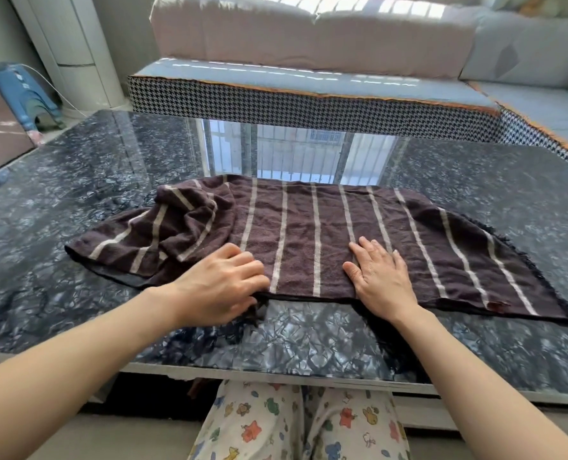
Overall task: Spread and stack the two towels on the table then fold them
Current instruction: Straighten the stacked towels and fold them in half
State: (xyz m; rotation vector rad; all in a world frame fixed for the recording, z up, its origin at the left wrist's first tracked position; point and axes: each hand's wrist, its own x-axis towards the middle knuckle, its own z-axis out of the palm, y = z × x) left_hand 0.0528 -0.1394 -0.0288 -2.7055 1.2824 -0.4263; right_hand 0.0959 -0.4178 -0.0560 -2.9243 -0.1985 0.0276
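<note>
Hands rest on the striped towel (309,240) spread mid-counter (77,180): the right hand (380,277), at 5 o'clock, lies flat and open, while the left hand (222,283), at 7 o'clock, curls its fingers over the near hem, grasping it.

Your right hand (380,280) lies flat on the striped towel (312,240), while your left hand (221,287) grips its near edge.
</note>
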